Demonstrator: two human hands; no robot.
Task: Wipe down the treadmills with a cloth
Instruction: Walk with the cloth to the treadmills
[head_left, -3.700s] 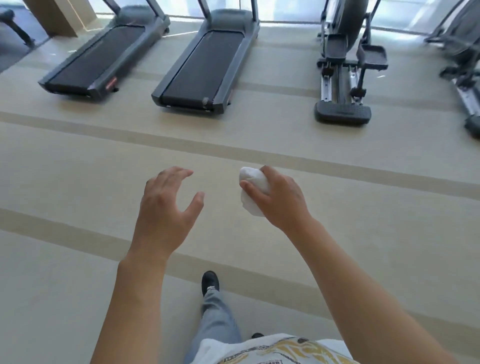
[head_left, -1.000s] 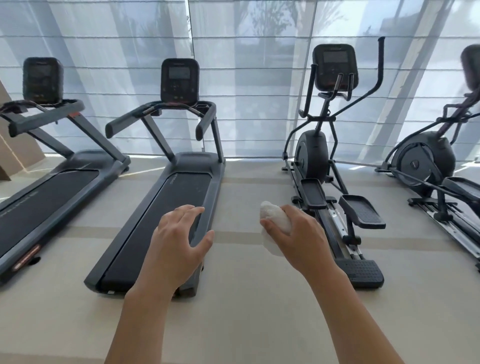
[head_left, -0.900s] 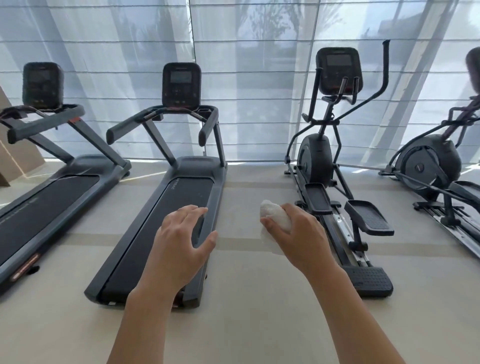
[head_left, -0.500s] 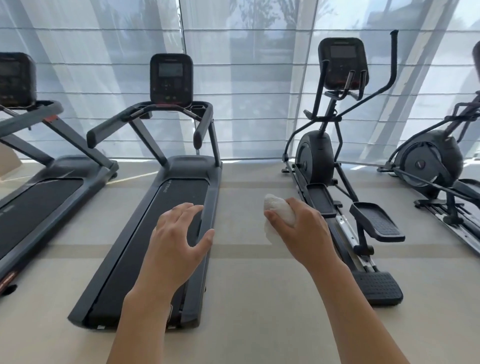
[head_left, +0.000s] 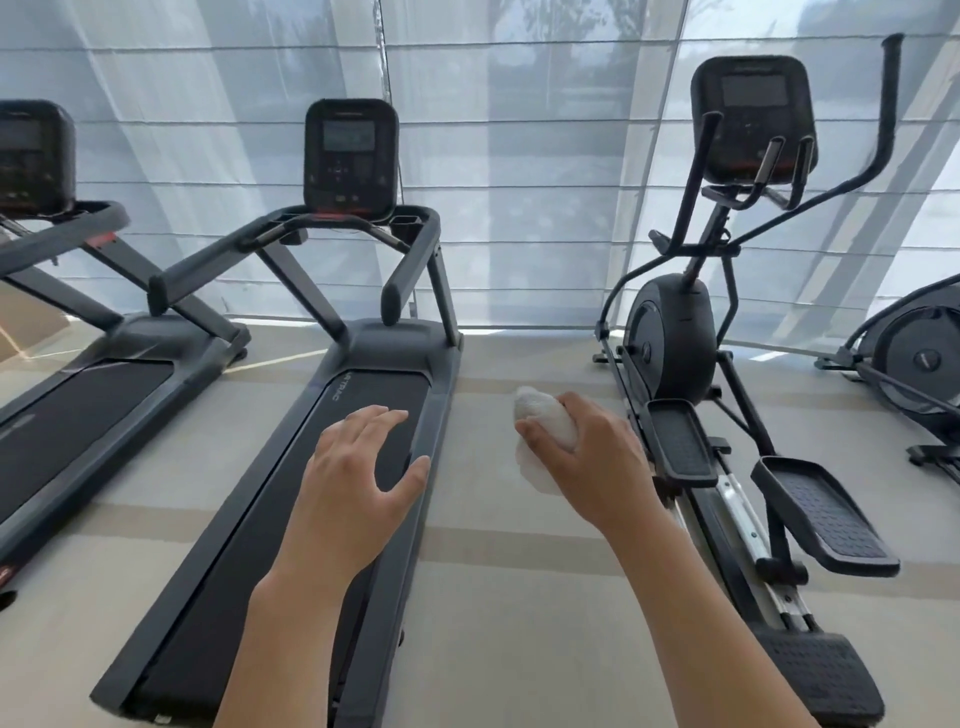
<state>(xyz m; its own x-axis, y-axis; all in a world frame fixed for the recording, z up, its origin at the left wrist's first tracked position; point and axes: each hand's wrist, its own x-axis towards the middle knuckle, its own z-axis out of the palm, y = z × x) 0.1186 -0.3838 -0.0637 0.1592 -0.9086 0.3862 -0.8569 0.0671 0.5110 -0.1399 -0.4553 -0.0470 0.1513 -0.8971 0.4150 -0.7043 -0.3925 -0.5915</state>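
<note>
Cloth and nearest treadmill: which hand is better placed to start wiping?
Right. The right hand already grips the cloth; the left hand is open and empty over the treadmill.

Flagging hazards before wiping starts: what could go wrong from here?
1. The cloth is balled in the right hand; wadded, it may wipe poorly.
2. The nearest treadmill sits low underfoot: a possible trip.
3. The elliptical pedals jut out on the right, a possible snag.

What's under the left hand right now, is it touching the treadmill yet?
Below the left hand lies the nearer treadmill, its black belt and right side rail. The hand covers part of the belt. One view cannot show any contact. The cloth is in the right hand.
</note>
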